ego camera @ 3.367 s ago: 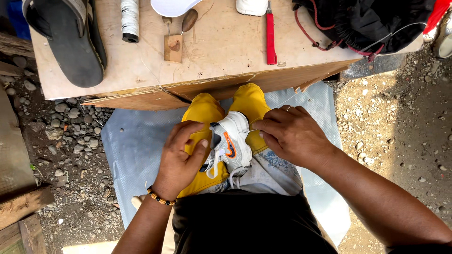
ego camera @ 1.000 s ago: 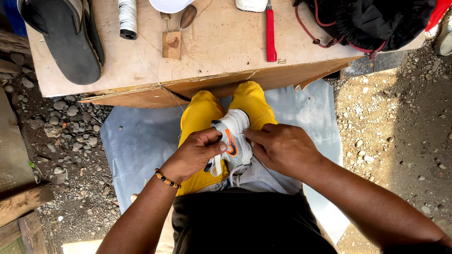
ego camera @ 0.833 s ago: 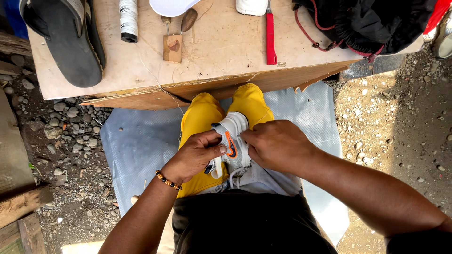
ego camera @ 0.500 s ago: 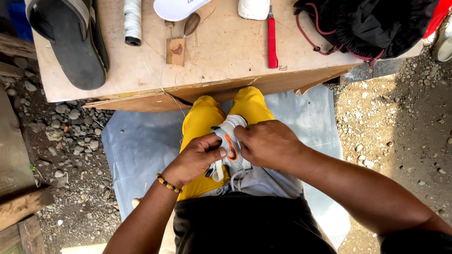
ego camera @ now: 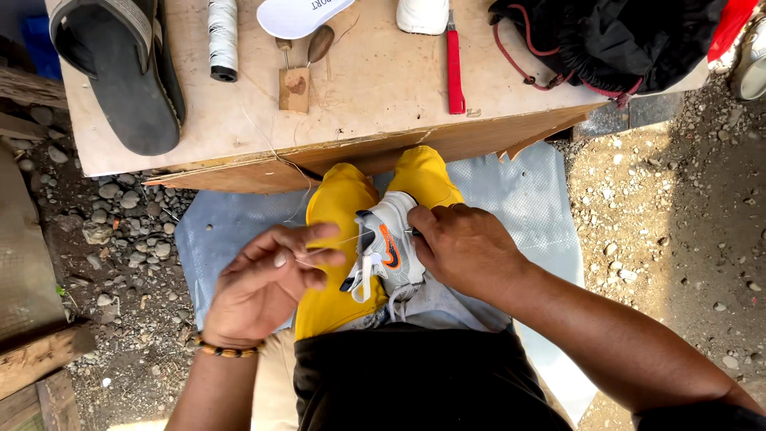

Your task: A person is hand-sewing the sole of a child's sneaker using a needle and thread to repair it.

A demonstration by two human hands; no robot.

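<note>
A grey and white sneaker with an orange mark rests on my lap, over yellow trousers. My right hand grips the shoe's right side and seems to hold a small tool against it. My left hand is just left of the shoe, fingers pinching a thin white thread that runs taut to the shoe. A beaded bracelet circles my left wrist.
A plywood board serves as a table ahead, bearing a black sandal, a thread spool, a white insole, a small wooden block, a red-handled tool and a black bag. Gravel lies around; a grey sheet is underfoot.
My left hand has pulled away from the shoe to the left, drawing the thread out. My right hand stays on the shoe.
</note>
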